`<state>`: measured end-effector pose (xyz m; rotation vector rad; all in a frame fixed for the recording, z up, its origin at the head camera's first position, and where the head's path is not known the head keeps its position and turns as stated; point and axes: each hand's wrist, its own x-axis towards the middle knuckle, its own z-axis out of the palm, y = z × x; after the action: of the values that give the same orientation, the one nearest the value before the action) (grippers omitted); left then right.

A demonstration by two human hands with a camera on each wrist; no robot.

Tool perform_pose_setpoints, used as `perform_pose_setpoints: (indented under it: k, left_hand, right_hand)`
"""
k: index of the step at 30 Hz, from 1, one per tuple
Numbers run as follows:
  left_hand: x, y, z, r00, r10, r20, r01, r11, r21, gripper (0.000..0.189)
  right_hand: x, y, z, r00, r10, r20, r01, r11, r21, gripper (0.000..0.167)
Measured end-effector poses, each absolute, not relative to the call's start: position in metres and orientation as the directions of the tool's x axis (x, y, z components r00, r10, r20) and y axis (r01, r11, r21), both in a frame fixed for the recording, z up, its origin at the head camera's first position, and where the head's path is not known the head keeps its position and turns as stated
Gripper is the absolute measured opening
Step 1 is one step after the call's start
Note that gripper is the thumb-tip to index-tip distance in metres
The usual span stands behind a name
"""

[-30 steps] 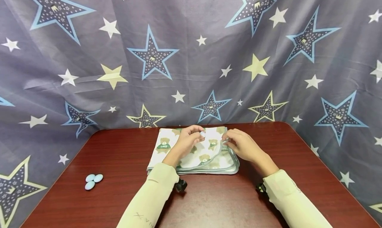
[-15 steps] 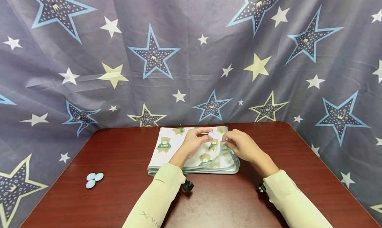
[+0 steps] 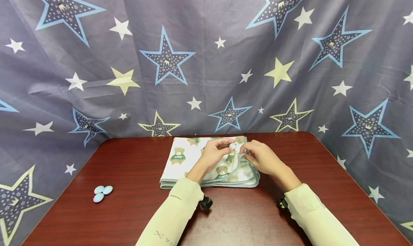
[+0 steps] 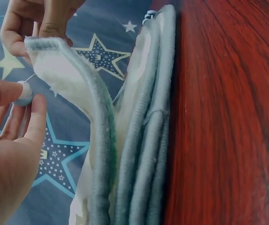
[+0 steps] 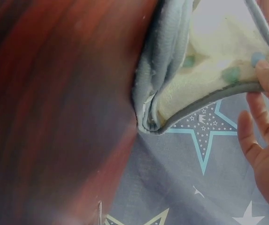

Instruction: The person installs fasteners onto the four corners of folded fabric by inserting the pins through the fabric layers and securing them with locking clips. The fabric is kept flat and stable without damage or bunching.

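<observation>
A folded white blanket point(image 3: 193, 167) with bear prints and grey-blue edging lies at the table's back. My left hand point(image 3: 211, 154) pinches a round pale-blue quilt pin point(image 4: 24, 93) between thumb and fingers. Its thin needle points at the lifted blanket corner in the left wrist view. My right hand point(image 3: 262, 158) pinches that corner, holding the top layer up off the layers below. In the right wrist view, a small blue disc point(image 5: 258, 58) shows against the cloth at the right thumb's tip. Both hands are close together over the blanket's right side.
Three pale-blue round pieces point(image 3: 100, 193) sit grouped on the left of the reddish-brown table point(image 3: 135, 210). A grey curtain point(image 3: 200, 70) with stars hangs right behind the table's back edge. A black wrist device point(image 3: 205, 203) hangs under the left sleeve.
My left hand has moved right with the quilt pin, closing in on the lifted corner. The right hand has kept its hold on the corner, almost still.
</observation>
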<state>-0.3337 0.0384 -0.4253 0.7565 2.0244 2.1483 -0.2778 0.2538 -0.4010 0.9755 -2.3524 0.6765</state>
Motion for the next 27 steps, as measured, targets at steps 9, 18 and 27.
perform_pose_setpoints:
  k: [9,18,27]
  left_hand:
    - [-0.3339,0.0343,-0.4253,-0.865,0.4,0.303,0.326,-0.011,0.945,0.031]
    - [-0.3333,0.0327,-0.4264,-0.861,0.401,0.313,0.347,0.013,0.938,0.03]
    - [-0.3326,0.0303,-0.4282,-0.871,0.393,0.295,0.326,0.013,0.945,0.03]
  right_hand:
    - [-0.2772,0.2523,-0.4002,-0.619,-0.493,0.611,-0.752,0.597,-0.28,0.025]
    - [-0.2799,0.2533,-0.4027,-0.616,-0.477,0.627,-0.757,0.578,-0.305,0.027]
    - [-0.2804,0.2531,-0.4035,-0.618,-0.469,0.631,-0.755,0.578,-0.311,0.027]
